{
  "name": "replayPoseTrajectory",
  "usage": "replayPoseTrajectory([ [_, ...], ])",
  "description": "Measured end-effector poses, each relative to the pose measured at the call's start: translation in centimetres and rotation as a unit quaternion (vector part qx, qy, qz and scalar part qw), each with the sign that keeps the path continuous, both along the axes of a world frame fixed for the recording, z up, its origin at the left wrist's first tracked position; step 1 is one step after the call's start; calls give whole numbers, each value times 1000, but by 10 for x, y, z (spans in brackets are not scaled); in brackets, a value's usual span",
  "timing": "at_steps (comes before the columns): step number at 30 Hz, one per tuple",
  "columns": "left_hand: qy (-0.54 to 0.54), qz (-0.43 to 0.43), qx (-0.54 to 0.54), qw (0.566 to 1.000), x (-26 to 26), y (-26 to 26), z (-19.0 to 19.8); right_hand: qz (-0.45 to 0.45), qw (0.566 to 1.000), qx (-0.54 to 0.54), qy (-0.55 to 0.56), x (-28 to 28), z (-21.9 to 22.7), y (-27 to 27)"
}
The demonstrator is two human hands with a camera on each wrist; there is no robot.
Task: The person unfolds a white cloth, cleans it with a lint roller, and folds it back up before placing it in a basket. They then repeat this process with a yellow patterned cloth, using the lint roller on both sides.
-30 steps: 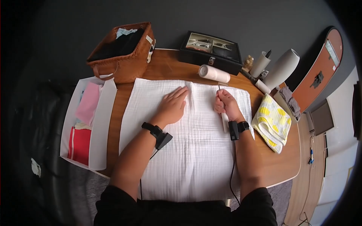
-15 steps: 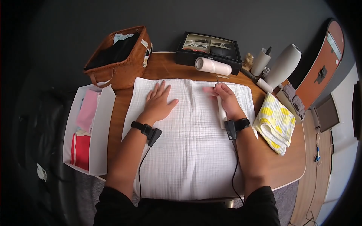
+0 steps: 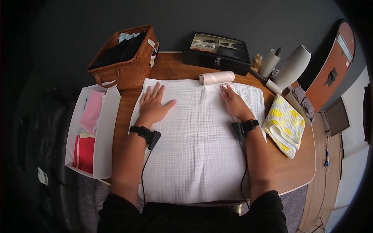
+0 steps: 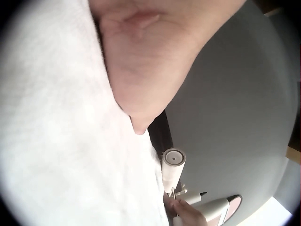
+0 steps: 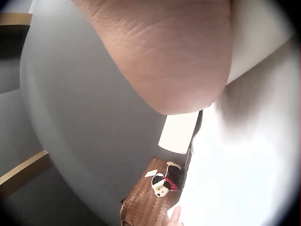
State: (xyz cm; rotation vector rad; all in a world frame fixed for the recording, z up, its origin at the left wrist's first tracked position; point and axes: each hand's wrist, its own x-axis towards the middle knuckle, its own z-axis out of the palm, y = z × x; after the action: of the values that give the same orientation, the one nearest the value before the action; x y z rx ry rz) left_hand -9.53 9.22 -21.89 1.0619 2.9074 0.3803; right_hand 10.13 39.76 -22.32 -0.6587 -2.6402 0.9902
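A white crinkled cloth (image 3: 186, 147) lies spread over the table. On its upper left part my left hand (image 3: 153, 106) rests flat, fingers spread, thumb pointing right. My right hand (image 3: 236, 104) grips the handle of a lint roller, whose pale pink roll (image 3: 216, 78) lies across the cloth's far edge. In the left wrist view the roll (image 4: 173, 167) shows end-on, with the right hand (image 4: 188, 213) behind it. The right wrist view shows the heel of the right hand (image 5: 174, 61) close up, with the white handle (image 5: 258, 35) beside it.
A wicker basket (image 3: 128, 73) and a white box (image 3: 103, 136) of folded clothes stand at the left. Behind the cloth is a black glasses case (image 3: 217, 62). Rightward are a yellow-patterned cloth (image 3: 285, 120), a white vase (image 3: 293, 68) and a mirror (image 3: 330, 70).
My left hand has moved leftward and spread its fingers on the cloth. The roller, lifted half a second ago, is lower now, at the cloth's far edge and slightly further left.
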Motion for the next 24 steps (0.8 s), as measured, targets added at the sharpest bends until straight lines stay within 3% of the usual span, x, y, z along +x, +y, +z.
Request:
replayPoseTrajectory([
  [5,-12,11,10,1000,-4,0,-1,-33,996,86,13,0,16,-14],
  [8,-16,4,29,999,-4,-3,-3,-12,988,147,-42,10,53,-23],
  [11,-16,-3,37,999,-5,-4,-6,26,990,-65,-125,34,121,-58],
  [12,-17,-6,39,999,-5,-5,-6,48,984,-59,-162,40,127,-63],
  [15,-17,-9,34,999,-10,-7,-11,146,947,68,-276,45,122,-75],
  [16,-17,-11,37,999,-12,-8,-14,168,939,45,-298,44,118,-74],
  [21,1,-20,53,998,-15,-12,-16,174,948,39,-265,58,130,-62],
  [24,13,-18,51,998,-17,-13,-16,95,956,79,-266,83,136,-29],
])
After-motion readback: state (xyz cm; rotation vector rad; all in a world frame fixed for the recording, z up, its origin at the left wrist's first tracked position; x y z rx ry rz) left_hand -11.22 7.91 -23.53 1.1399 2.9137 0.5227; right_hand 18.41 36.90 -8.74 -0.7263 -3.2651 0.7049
